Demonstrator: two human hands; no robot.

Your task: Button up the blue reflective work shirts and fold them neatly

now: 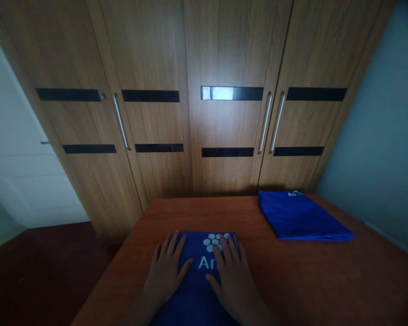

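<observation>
A blue folded cloth item (pixel 193 290) with a white dotted logo and lettering lies on the table in front of me; its exact kind I cannot make out. Flat on its left edge rests my left hand (pixel 166 267), fingers stretched out and partly over the table. My right hand (pixel 233 271) lies on the right side with fingers spread, covering part of the logo and letters. Neither hand grips the cloth. The near end of the item runs out of view at the bottom.
A second blue folded cloth item (pixel 302 217) with similar white lettering lies at the back right of the brown wooden table (pixel 197 213). Behind the table stands a wooden wardrobe (pixel 224 122) with long metal handles. A white door (pixel 30 158) is at left, a wall (pixel 381 149) at right.
</observation>
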